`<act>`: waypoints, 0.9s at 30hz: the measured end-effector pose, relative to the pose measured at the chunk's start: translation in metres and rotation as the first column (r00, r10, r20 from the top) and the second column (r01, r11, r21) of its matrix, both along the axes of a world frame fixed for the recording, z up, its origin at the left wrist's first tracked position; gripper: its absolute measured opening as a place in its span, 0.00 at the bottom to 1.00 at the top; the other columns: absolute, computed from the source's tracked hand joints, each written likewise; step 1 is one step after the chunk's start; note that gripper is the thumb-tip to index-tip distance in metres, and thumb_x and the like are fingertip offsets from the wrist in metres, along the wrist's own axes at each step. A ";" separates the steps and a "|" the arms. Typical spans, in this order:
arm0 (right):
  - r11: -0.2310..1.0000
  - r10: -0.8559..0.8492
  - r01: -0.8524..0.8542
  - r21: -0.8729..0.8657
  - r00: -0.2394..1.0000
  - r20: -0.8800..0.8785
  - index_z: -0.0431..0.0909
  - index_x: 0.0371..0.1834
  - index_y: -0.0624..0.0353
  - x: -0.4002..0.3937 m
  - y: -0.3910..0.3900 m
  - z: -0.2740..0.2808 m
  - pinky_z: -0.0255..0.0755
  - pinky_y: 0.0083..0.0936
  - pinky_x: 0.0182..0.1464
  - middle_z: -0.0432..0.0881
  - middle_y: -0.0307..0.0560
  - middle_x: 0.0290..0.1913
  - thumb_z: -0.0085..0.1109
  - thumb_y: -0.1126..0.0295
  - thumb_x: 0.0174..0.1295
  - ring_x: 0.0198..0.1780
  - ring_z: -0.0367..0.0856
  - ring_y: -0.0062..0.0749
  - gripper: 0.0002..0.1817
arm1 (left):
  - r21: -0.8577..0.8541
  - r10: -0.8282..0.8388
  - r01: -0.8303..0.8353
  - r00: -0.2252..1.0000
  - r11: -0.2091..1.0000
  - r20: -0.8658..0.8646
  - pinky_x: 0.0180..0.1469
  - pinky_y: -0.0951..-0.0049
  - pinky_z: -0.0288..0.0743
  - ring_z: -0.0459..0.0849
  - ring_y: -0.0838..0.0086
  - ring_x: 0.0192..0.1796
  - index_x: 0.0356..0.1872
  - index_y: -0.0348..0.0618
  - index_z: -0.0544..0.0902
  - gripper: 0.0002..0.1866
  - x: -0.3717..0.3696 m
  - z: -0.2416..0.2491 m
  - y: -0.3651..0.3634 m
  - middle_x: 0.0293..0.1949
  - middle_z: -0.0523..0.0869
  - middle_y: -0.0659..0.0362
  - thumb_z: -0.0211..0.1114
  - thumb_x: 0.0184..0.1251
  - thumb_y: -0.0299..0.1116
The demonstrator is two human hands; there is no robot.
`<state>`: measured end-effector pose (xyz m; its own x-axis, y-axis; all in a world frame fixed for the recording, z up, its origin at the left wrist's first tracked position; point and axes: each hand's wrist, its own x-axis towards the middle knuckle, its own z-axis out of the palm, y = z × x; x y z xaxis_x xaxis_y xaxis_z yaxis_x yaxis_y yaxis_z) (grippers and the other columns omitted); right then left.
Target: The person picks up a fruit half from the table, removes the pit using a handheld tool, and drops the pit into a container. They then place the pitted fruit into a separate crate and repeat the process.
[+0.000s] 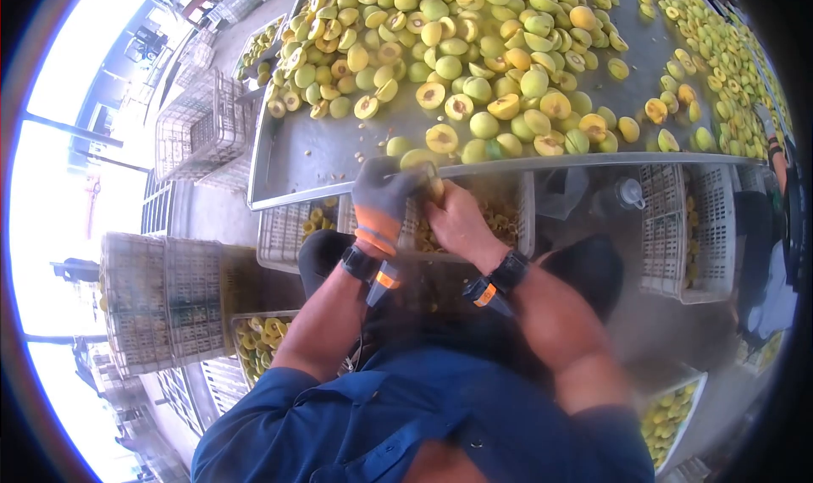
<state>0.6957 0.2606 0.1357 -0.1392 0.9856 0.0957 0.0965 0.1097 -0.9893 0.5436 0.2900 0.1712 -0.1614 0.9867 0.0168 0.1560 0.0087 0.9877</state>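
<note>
At the near edge of a metal table [322, 157], my two hands meet over the crates below. My left hand [383, 197], in a grey and orange glove, is closed around a yellow-green stone-fruit half [435, 183], seen mostly edge-on. My bare right hand [464, 222] presses up against the same piece, its fingers curled; whatever else they may grip is hidden. Just beyond, a heap of halved yellow-green stone fruit [457, 59] covers much of the table. Many halves show a brown hollow or stone.
Under the table edge stand a crate of fruit scraps [525, 216] and another crate [688, 229] to the right, with a clear plastic jug [622, 197] between. Stacked crates [165, 301] rise at left. A crate of fruit [673, 419] sits at lower right. Another person's arm [777, 157] shows at far right.
</note>
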 end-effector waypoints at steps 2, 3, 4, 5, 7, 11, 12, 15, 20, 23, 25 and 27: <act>1.000 -0.002 0.002 0.009 1.000 -0.006 0.81 0.54 0.66 0.001 0.001 0.002 0.78 0.55 0.54 0.87 0.70 0.44 0.60 0.64 0.72 0.51 0.85 0.72 0.17 | 0.016 0.020 -0.020 1.000 1.000 0.006 0.50 0.68 0.90 0.92 0.69 0.46 0.54 0.29 0.85 0.16 0.002 -0.003 0.001 0.47 0.91 0.51 0.77 0.70 0.24; 1.000 -0.001 0.001 -0.009 1.000 -0.005 0.81 0.54 0.66 0.002 0.002 0.006 0.78 0.55 0.54 0.87 0.70 0.44 0.60 0.64 0.72 0.51 0.85 0.72 0.17 | 0.024 0.030 -0.030 0.999 0.999 0.010 0.50 0.68 0.90 0.92 0.69 0.46 0.54 0.29 0.85 0.16 0.002 -0.004 0.001 0.47 0.91 0.51 0.77 0.70 0.24; 1.000 -0.001 0.001 -0.027 1.000 -0.004 0.80 0.55 0.66 0.004 0.003 0.008 0.78 0.55 0.54 0.87 0.70 0.44 0.59 0.64 0.72 0.51 0.84 0.73 0.17 | 0.017 0.036 -0.036 0.999 0.999 0.041 0.50 0.69 0.90 0.92 0.69 0.46 0.54 0.29 0.85 0.15 0.003 -0.005 0.002 0.47 0.91 0.51 0.77 0.70 0.24; 1.000 0.001 -0.001 -0.015 1.000 0.000 0.81 0.54 0.66 0.005 0.004 0.007 0.78 0.54 0.53 0.87 0.69 0.44 0.59 0.65 0.72 0.50 0.85 0.71 0.16 | 0.010 0.040 -0.041 0.997 0.999 0.073 0.50 0.69 0.90 0.92 0.69 0.46 0.54 0.29 0.85 0.15 0.005 -0.006 0.003 0.47 0.92 0.51 0.76 0.70 0.24; 1.000 0.008 -0.008 0.005 1.000 0.007 0.81 0.53 0.67 0.006 0.005 0.004 0.78 0.51 0.52 0.88 0.68 0.43 0.59 0.66 0.73 0.47 0.87 0.66 0.15 | 0.009 0.034 -0.035 0.996 0.999 0.081 0.49 0.69 0.90 0.92 0.69 0.46 0.54 0.29 0.85 0.14 0.008 -0.005 0.001 0.47 0.91 0.51 0.75 0.71 0.23; 0.967 0.167 -0.192 -0.169 0.974 -0.153 0.83 0.50 0.68 0.011 0.004 0.021 0.78 0.45 0.50 0.88 0.62 0.40 0.59 0.67 0.73 0.42 0.87 0.52 0.13 | 0.028 0.013 -0.015 0.998 0.999 0.069 0.47 0.71 0.88 0.91 0.71 0.44 0.51 0.31 0.85 0.16 0.008 0.000 -0.002 0.44 0.92 0.52 0.79 0.67 0.26; 0.949 0.171 -0.214 -0.230 0.966 -0.193 0.84 0.49 0.69 0.011 0.004 0.026 0.78 0.44 0.50 0.88 0.61 0.39 0.59 0.68 0.74 0.41 0.86 0.49 0.13 | 0.030 0.014 -0.017 0.996 0.999 0.090 0.46 0.71 0.88 0.91 0.71 0.43 0.50 0.31 0.85 0.17 0.009 0.000 -0.001 0.42 0.92 0.52 0.80 0.65 0.27; 0.909 0.184 -0.272 -0.317 0.943 -0.279 0.84 0.48 0.69 0.013 0.003 0.027 0.78 0.44 0.50 0.88 0.62 0.39 0.60 0.67 0.74 0.41 0.86 0.50 0.13 | -0.007 0.000 0.001 0.997 1.000 0.077 0.45 0.70 0.88 0.92 0.69 0.45 0.53 0.33 0.85 0.16 -0.001 -0.014 0.005 0.45 0.92 0.53 0.77 0.66 0.24; 0.967 0.209 -0.219 -0.132 0.974 -0.084 0.84 0.47 0.70 0.000 0.002 0.001 0.79 0.46 0.52 0.88 0.66 0.40 0.61 0.64 0.73 0.44 0.87 0.60 0.15 | 0.245 -0.018 0.179 0.839 0.953 -0.543 0.54 0.66 0.87 0.93 0.58 0.49 0.58 0.31 0.84 0.19 -0.010 -0.015 0.014 0.46 0.93 0.48 0.71 0.66 0.19; 0.962 0.228 -0.232 -0.142 0.973 -0.044 0.84 0.47 0.70 -0.006 0.002 -0.007 0.79 0.47 0.53 0.88 0.69 0.41 0.61 0.64 0.71 0.47 0.87 0.65 0.16 | 0.254 0.005 0.191 0.790 0.948 -0.614 0.55 0.63 0.86 0.93 0.57 0.50 0.59 0.32 0.84 0.19 -0.006 -0.022 0.021 0.47 0.93 0.47 0.68 0.66 0.18; 0.956 0.233 -0.234 -0.178 0.972 -0.024 0.83 0.48 0.71 -0.007 0.001 -0.005 0.79 0.48 0.54 0.88 0.70 0.41 0.61 0.64 0.70 0.49 0.87 0.68 0.17 | 0.256 -0.022 0.183 0.850 0.949 -0.527 0.54 0.62 0.86 0.93 0.56 0.50 0.59 0.33 0.84 0.19 -0.006 -0.029 0.023 0.48 0.93 0.47 0.67 0.66 0.17; 0.842 0.292 -0.329 -0.427 0.944 -0.151 0.84 0.47 0.70 0.004 0.002 0.019 0.81 0.48 0.47 0.88 0.69 0.38 0.62 0.63 0.70 0.43 0.89 0.64 0.17 | 0.234 -0.039 0.154 0.901 0.960 -0.433 0.54 0.62 0.86 0.92 0.54 0.50 0.58 0.34 0.85 0.19 -0.007 -0.036 0.026 0.48 0.93 0.47 0.66 0.66 0.17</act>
<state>0.6993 0.2628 0.1544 -0.4552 0.8330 -0.3145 0.0521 -0.3277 -0.9433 0.5367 0.3161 0.1348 0.0130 0.9488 0.3157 0.5432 -0.2717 0.7944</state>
